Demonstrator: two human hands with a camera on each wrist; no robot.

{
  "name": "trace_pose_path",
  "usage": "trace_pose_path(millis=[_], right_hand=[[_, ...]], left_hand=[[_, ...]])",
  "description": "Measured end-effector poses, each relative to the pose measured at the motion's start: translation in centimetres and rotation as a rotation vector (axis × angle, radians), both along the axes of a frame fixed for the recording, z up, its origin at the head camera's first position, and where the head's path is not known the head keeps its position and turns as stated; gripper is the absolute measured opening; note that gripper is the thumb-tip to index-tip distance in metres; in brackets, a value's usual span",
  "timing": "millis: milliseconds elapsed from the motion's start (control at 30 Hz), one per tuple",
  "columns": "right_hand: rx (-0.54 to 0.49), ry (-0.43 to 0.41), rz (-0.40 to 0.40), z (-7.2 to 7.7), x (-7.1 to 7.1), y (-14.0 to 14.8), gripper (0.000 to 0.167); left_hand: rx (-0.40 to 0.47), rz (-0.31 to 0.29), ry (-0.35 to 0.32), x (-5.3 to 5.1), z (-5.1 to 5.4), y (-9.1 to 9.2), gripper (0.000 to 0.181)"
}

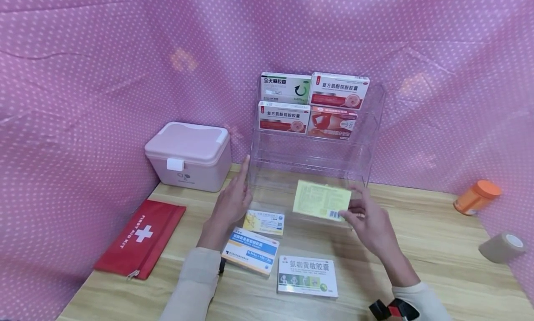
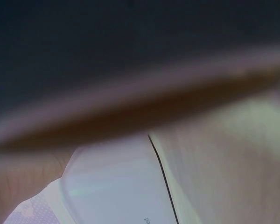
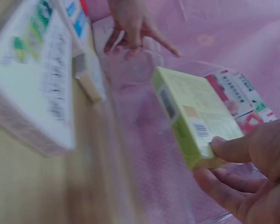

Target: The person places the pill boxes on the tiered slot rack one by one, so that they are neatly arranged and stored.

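My right hand (image 1: 369,223) pinches a yellow-green medicine box (image 1: 321,200) at its right end, thumb on the printed face. The box is held tilted before the lowest part of a clear acrylic display rack (image 1: 306,161). In the right wrist view its barcode side faces the camera, and the right hand (image 3: 252,172) grips one end. My left hand (image 1: 233,198) is at the rack's left side, its index finger stretched along the edge. The rack's upper tiers hold a green-and-white box (image 1: 285,88), two red-and-white boxes (image 1: 339,91) and a red box (image 1: 332,123). The left wrist view is mostly blocked and blurred.
Three medicine boxes lie before the rack: a yellow one (image 1: 263,222), a blue-and-white one (image 1: 252,251) and a green-and-white one (image 1: 307,277). At left are a lidded storage box (image 1: 189,156) and a red first-aid pouch (image 1: 142,240); at right, an orange bottle (image 1: 477,198) and a bandage roll (image 1: 501,247).
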State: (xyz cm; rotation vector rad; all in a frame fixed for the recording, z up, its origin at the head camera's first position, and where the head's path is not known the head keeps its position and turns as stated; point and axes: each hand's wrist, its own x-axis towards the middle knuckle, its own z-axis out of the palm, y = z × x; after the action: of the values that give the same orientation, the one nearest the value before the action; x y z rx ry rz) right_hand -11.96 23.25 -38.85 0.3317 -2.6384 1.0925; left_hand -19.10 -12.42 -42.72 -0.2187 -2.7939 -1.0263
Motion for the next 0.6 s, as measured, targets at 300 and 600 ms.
trace_pose_path(millis=[300, 600], right_hand=[[-0.114, 0.275, -0.038, 5.2, -3.4, -0.6, 0.063], [-0.132, 0.371, -0.074, 6.9, -6.4, -1.9, 0.060]], left_hand=[[-0.010, -0.007, 0.029, 0.1, 0.0, 0.0, 0.113], [-0.029, -0.015, 0.058, 0.1, -0.1, 0.0, 0.108]])
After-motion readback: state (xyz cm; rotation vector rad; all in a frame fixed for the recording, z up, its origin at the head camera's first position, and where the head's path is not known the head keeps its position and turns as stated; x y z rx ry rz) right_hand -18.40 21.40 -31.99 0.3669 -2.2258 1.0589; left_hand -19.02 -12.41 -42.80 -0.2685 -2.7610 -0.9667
